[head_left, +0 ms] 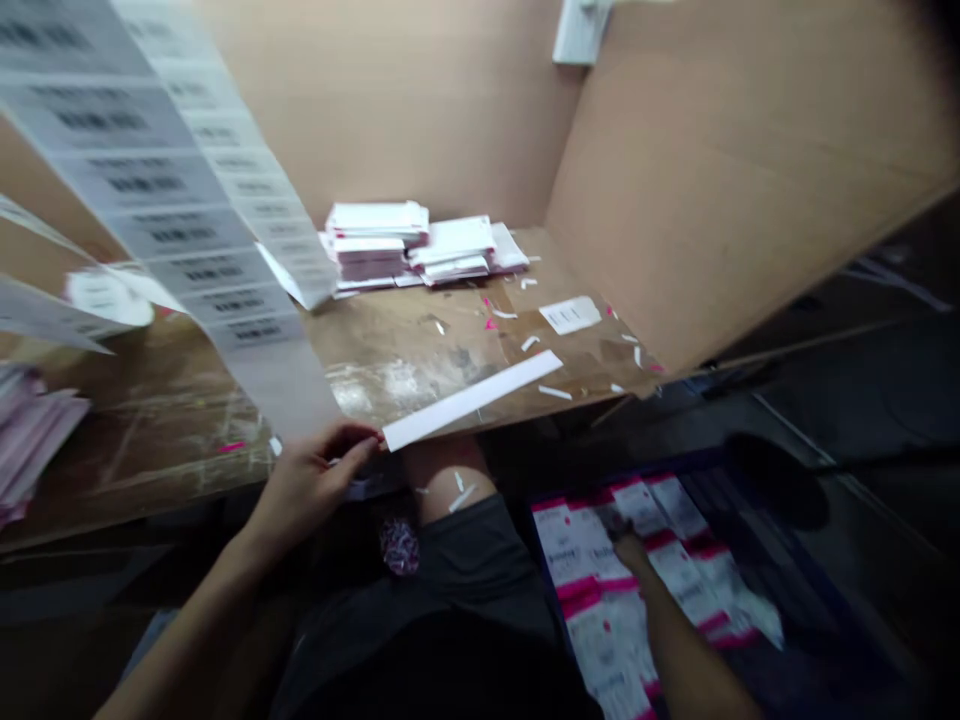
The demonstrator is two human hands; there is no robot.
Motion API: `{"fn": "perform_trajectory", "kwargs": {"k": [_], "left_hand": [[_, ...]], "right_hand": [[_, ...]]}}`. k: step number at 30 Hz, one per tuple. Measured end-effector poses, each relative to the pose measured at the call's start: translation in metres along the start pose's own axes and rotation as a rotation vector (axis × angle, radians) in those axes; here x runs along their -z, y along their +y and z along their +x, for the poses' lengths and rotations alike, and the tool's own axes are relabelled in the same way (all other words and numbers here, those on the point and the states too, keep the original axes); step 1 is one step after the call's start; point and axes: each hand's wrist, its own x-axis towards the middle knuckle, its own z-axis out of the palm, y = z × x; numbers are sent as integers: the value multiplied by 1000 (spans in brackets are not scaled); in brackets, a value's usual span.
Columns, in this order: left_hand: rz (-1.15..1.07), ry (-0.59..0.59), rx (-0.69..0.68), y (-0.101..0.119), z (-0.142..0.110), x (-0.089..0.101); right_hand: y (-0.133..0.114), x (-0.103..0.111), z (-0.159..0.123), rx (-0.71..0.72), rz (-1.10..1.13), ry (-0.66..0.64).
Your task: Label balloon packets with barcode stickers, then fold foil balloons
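My left hand [307, 485] pinches the end of a long white paper strip [472, 400], which runs out over the table edge. A hanging sheet of barcode labels [176, 210] blurs past above that hand at upper left. My right hand [628, 548] is low on the right, its fingers down on white packets with pink bands [600, 590]. These lie in a dark blue tray [551, 610]. Whether those fingers grip a packet, I cannot tell.
Stacks of white and pink cards [412, 245] stand against the cardboard wall [375, 100]. The worn wooden table [420, 370] is littered with paper scraps. More pink cards [30, 440] lie at the left edge. My knee [450, 480] is below the table edge.
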Motion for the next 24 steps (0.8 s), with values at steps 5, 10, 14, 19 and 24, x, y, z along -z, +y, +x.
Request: {"fn": "perform_trajectory", "kwargs": {"k": [5,10,14,19,24], "left_hand": [[188,67,-93,-25,12,10],[316,146,-309,-52,43,-3],[422,228,-317,-66,55,-10],[464,238,-332,-65,50,-8],[424,212,-339,-64,48,-6]], "right_hand": [[-35,14,56,-42,121,466],[-205,47,126,448,468,608],[-379,44,183,532,670,106],[-502,15,247,122,748,-255],[-535,0,271,-34,791,-426]]}}
